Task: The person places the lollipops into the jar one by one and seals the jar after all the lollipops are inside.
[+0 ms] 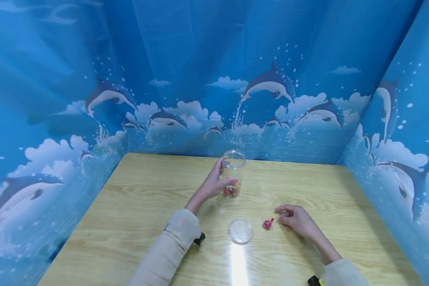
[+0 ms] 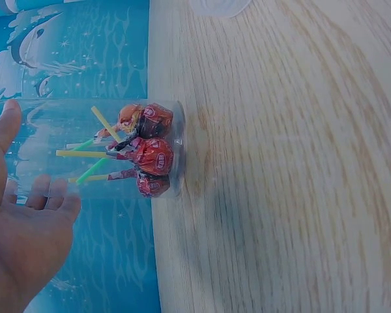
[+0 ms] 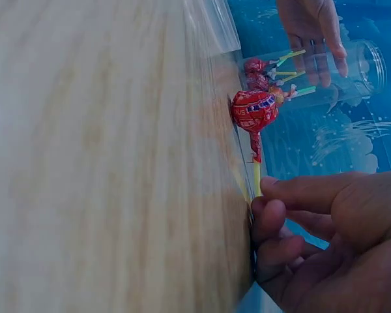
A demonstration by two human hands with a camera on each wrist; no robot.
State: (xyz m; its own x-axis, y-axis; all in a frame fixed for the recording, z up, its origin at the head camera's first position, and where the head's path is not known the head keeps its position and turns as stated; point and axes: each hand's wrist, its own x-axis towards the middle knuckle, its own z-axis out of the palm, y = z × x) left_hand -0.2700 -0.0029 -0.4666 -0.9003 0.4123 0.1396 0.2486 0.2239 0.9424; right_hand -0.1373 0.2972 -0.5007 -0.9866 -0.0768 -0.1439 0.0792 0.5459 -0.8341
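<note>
A clear plastic jar [image 1: 238,174] stands upright and uncapped on the table, with my left hand [image 1: 214,183] gripping it around its side. Inside, several wrapped lollipops [image 2: 150,153] lie heads down at the bottom, their yellow and green sticks pointing up. My right hand [image 1: 297,219] pinches the yellow stick of a red-wrapped lollipop [image 3: 254,111] between thumb and fingertips. This lollipop's head hangs low by the tabletop, to the right of a round clear lid [image 1: 240,231]. The lid lies flat in front of the jar.
The wood-grain table [image 1: 146,190] has its back edge just behind the jar. Blue curtains [image 1: 200,79] printed with dolphins hang around the back and both sides. A bright light reflection [image 1: 238,264] falls on the table in front of the lid.
</note>
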